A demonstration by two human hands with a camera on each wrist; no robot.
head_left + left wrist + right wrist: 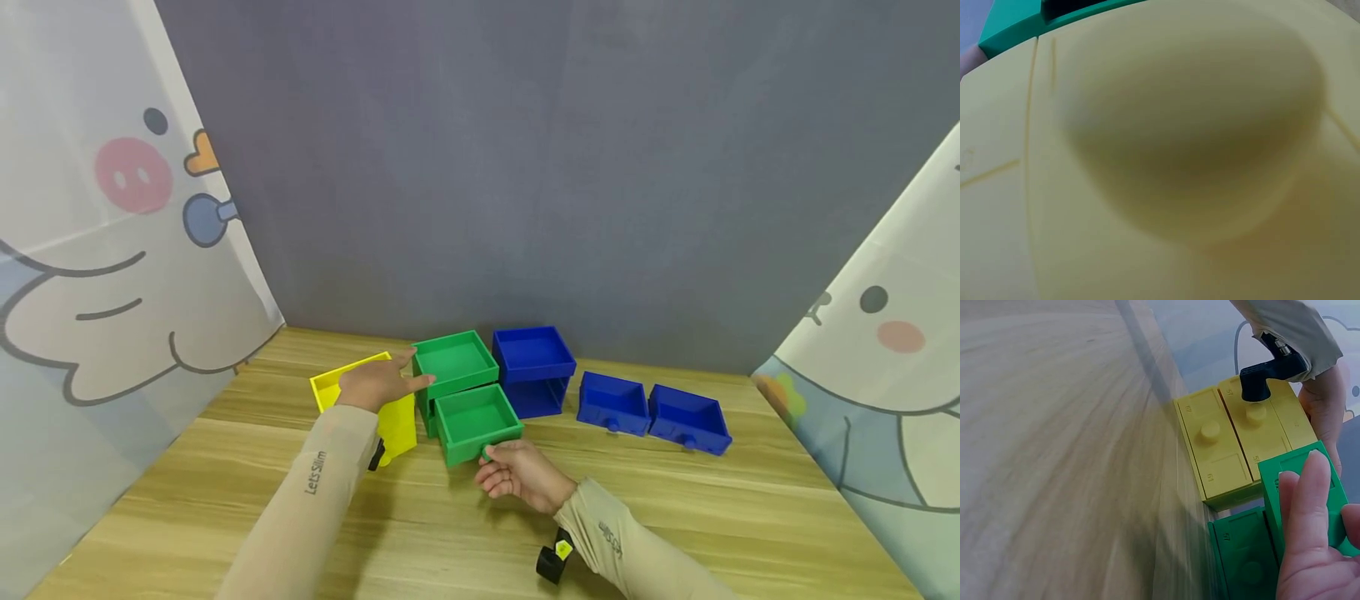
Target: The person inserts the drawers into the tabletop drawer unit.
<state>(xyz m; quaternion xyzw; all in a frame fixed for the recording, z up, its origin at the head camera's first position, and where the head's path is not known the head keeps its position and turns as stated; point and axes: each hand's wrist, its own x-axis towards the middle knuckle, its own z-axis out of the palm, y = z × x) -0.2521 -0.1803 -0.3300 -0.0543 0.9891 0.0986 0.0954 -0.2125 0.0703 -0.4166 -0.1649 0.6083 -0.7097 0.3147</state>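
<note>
Two hands (378, 385) (531, 477), left beside green cabinet (465, 382), right pinching drawer knob (487, 452)

Beige sleeves (296, 508), dark lettering (316, 472), black cameras (551, 564)

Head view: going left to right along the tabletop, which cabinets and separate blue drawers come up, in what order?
Yellow drawer cabinet → green drawer cabinet → blue cabinet with an open bay → first blue drawer → second blue drawer.
</note>
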